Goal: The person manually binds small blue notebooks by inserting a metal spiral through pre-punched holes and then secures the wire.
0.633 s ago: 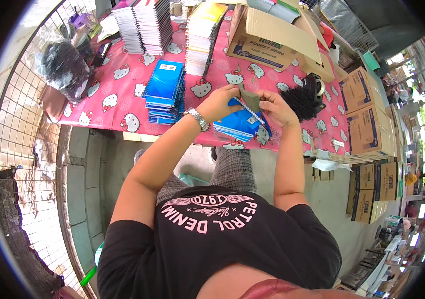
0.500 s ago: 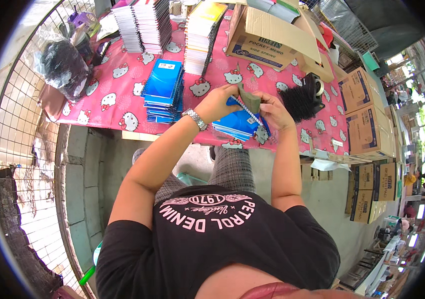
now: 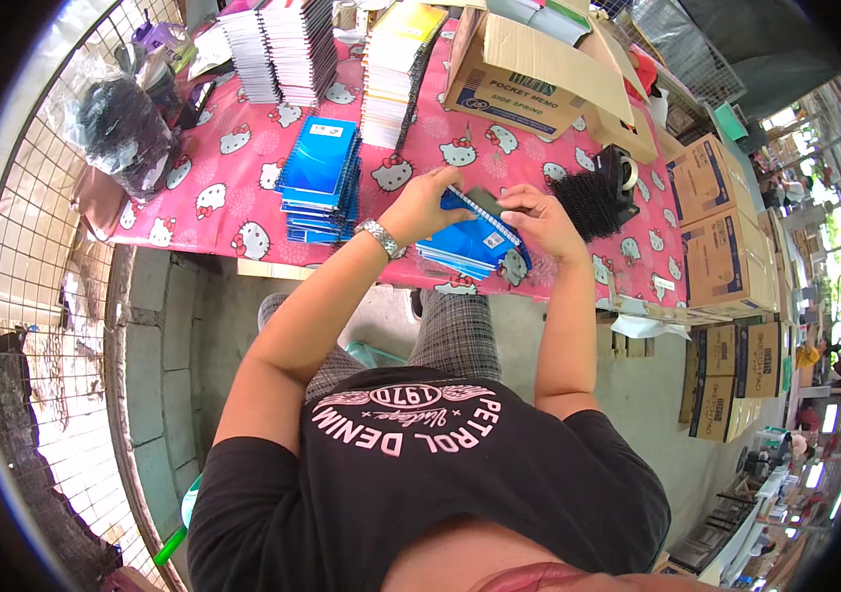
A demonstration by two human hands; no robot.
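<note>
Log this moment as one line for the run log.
left hand: on blue notebook | right hand: holding same notebook at spiral edge | under it: blue notebook pile on pink tablecloth | second blue stack to left

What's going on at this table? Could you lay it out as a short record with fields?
Setting: table with a pink patterned cloth, beside a wire mesh fence
Left hand: grips the upper end of a blue spiral notebook
Right hand: holds a dark flat piece over the notebook's wire spine
Under the hands: short pile of blue notebooks
Left of that: second blue stack
Far side: tall notebook stacks, open cardboard box
Right of hands: black bristly bundle
</note>
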